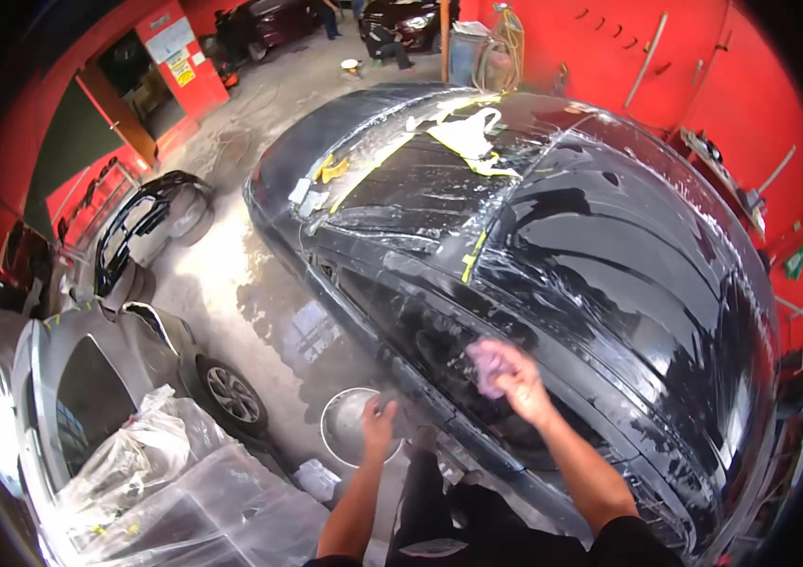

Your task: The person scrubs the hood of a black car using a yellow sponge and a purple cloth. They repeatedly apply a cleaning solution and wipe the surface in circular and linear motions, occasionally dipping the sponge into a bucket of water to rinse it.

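Note:
My right hand [521, 386] is closed around a crumpled pinkish-purple cloth [486, 365], held at the side windows of a wet black car [600, 255]. Whether the cloth touches the surface I cannot tell. My left hand [380, 427] is lower and to the left, fingers apart and holding nothing. It appears in front of a round bucket [337, 408] with a pale rim, which stands on the floor beside the car. Whitish streaks and water patches cover the car's roof and side.
Yellow tape [469, 267] and a white sheet [468, 135] lie on the car's glass and hood. On the left stands a grey car [90, 369] partly under clear plastic sheeting [194, 501]. A black bumper [142, 227] rests behind it. People work near dark cars at the back.

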`<action>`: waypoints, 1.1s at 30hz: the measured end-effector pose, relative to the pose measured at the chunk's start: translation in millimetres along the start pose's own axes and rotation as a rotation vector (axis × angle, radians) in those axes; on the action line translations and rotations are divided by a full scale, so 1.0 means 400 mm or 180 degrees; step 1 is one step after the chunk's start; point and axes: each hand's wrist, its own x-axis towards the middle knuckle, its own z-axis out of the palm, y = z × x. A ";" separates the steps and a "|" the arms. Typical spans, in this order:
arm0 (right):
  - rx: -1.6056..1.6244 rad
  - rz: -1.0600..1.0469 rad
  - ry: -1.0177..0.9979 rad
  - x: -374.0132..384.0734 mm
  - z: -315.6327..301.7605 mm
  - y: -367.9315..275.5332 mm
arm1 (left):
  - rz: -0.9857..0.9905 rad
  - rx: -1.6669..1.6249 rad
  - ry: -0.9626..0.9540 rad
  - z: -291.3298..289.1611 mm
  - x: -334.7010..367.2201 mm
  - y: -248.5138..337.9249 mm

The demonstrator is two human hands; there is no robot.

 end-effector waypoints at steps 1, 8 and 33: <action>-0.0640 -0.0476 0.0250 -0.003 -0.053 -0.025 | 0.0174 -0.0227 -0.0047 0.046 0.008 0.048; -0.4541 -0.0433 0.1345 -0.022 -0.453 -0.109 | 0.1597 -0.0236 -0.0768 0.311 0.076 0.581; -0.4471 -0.0253 0.1356 -0.104 -0.701 -0.076 | 0.3114 0.1900 -0.0752 0.791 0.262 0.746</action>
